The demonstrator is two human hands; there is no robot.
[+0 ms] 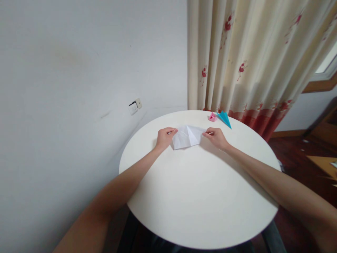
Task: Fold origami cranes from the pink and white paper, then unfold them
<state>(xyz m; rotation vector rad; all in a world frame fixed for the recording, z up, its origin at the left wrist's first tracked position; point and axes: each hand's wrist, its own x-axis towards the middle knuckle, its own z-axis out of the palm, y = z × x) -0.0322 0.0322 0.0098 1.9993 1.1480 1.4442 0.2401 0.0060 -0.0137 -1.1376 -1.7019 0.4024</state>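
Observation:
A creased sheet of white paper [188, 136] is stretched between my two hands over the far part of the table. A vertical fold runs down its middle, and its lower edge is slanted. My left hand [165, 137] pinches the paper's upper left side between thumb and fingers. At the opposite side, my right hand [216, 136] is closed on the right edge. Whether the paper's lower edge touches the tabletop, I cannot tell.
Behind my right hand, a small pink folded paper piece [212, 117] and a blue paper plane [224, 119] lie on the round white table [195, 196]. A wall socket [133, 108] is at left; a floral curtain [237, 52] hangs behind the table.

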